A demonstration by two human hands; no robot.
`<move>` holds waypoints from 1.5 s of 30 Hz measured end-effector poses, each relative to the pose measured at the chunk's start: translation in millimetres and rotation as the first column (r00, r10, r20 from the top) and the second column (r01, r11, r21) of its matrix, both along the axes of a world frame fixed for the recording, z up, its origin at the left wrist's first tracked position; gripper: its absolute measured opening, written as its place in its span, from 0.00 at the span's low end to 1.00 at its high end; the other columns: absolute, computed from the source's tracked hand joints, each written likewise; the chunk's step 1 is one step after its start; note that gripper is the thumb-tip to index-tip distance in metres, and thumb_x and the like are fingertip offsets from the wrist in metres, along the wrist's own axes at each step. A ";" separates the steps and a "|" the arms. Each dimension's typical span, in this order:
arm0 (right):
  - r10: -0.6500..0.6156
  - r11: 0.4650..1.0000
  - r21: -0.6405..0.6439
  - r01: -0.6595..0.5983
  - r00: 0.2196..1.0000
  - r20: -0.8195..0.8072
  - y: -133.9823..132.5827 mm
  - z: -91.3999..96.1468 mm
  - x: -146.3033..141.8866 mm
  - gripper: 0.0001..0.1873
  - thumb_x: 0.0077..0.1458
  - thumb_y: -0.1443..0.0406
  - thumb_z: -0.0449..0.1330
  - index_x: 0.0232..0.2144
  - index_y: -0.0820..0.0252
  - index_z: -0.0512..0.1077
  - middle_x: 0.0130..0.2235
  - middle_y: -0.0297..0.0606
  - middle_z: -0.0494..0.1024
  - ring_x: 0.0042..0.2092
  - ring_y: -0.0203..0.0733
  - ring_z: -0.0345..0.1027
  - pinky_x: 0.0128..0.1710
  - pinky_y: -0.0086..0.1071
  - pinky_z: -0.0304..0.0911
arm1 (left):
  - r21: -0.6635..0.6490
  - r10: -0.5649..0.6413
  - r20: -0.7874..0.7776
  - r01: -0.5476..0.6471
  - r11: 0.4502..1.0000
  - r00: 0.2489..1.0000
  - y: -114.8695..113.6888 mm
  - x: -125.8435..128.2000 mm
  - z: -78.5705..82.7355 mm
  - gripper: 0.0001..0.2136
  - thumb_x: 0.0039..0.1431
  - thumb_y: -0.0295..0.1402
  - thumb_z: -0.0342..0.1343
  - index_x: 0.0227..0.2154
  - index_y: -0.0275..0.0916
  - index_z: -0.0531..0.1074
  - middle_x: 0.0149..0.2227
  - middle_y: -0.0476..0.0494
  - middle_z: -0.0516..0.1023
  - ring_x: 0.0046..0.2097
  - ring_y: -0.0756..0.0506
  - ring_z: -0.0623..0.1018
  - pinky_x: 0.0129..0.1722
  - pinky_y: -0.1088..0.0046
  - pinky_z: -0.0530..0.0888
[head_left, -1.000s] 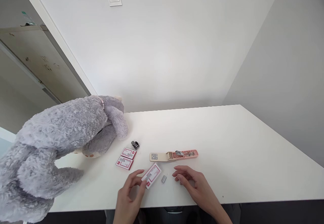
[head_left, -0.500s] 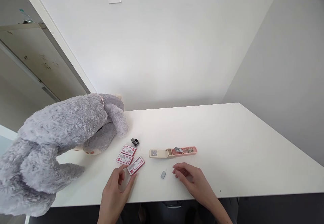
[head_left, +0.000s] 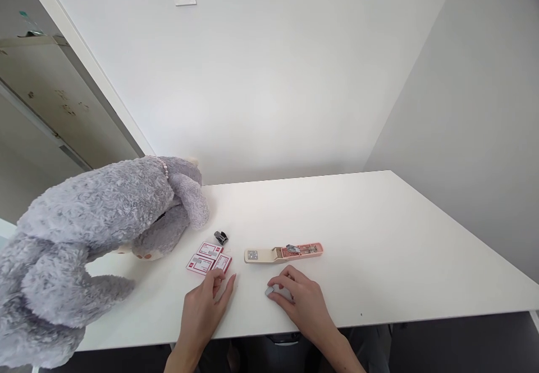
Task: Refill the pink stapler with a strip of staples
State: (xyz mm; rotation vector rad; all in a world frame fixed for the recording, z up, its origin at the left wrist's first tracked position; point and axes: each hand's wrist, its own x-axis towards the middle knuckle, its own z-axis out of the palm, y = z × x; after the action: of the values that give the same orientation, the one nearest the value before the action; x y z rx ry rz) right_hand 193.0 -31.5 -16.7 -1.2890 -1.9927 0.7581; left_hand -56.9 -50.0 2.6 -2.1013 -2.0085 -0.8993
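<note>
My right hand [head_left: 301, 300] pinches a small grey strip of staples [head_left: 269, 291] between thumb and fingers, at the tabletop. My left hand [head_left: 206, 305] rests by the red-and-white staple boxes [head_left: 210, 249], its thumb and index finger spread apart. Those fingertips lie at the near edge of the nearest box, and whether they touch it I cannot tell. Beyond my hands lies a stapler [head_left: 283, 253], folded wide apart, with a cream half on the left and a pink half with its metal tray on the right.
A black-and-silver staple remover or clip [head_left: 221, 237] lies just behind the boxes. At the left, a big grey plush toy [head_left: 113, 210] slumps across the white table [head_left: 357, 238]. A wall [head_left: 273, 81] rises behind the table.
My right hand has moved left and closed on the grey staple strip. The nearest box has shifted in against the other boxes, and my left hand has moved slightly right.
</note>
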 end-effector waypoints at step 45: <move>-0.192 0.872 0.412 0.264 0.959 -0.209 46.6 -2.1 45.4 0.07 0.69 0.65 0.58 0.44 0.51 0.76 0.52 0.44 0.77 0.61 0.55 0.65 0.50 0.50 0.73 | -0.258 -0.414 -0.169 0.366 0.894 0.894 21.8 39.0 -10.2 0.29 0.73 0.37 0.47 0.73 0.50 0.48 0.74 0.47 0.54 0.74 0.39 0.56 0.71 0.51 0.62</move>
State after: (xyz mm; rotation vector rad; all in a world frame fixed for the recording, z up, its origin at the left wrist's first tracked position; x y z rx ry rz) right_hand 238.3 15.1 -18.8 -1.1247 -1.7105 0.2656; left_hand -17.9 -28.2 -7.7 -2.6579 -1.6667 -0.4645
